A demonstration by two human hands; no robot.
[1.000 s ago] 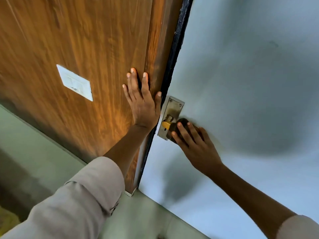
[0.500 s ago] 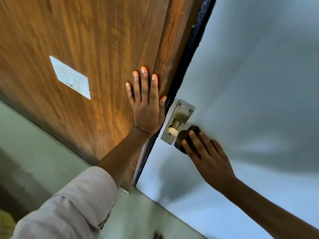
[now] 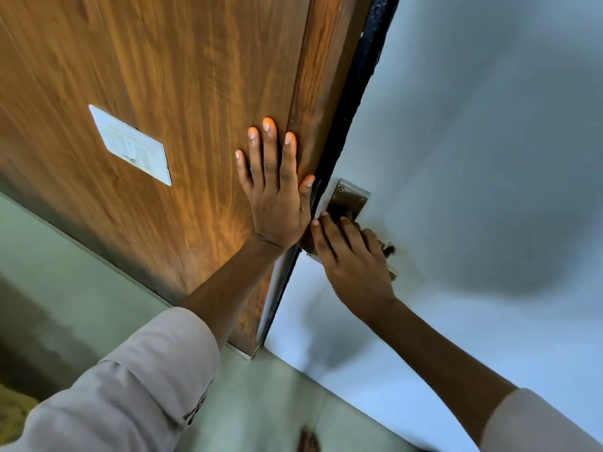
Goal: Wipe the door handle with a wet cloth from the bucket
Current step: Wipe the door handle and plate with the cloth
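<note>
A wood-grain panel (image 3: 169, 102) is filling the upper left of the head view, and a white switch plate (image 3: 130, 145) is mounted on it. The left hand (image 3: 275, 190) is being pressed flat against this panel, fingers spread and palm down, with the thumb lying at the panel's edge. Just beside that edge a dark, rough strip (image 3: 355, 93) is running upward, and beyond it a pale grey-blue door (image 3: 473, 141) is spreading across the right half, with a soft shadow falling on it. A brushed-metal backplate (image 3: 350, 197) is screwed to the door close to the dark strip. The door handle is being covered by the right hand (image 3: 355, 259), so its shape cannot be made out. That hand is being closed over a dark cloth (image 3: 386, 247), of which only a frayed bit is showing past the knuckles, and the cloth is being held against the handle area below the backplate. A pale green tiled floor (image 3: 104, 298) is seen below. Light-coloured sleeves (image 3: 130, 386) are rolled up on both forearms.
</note>
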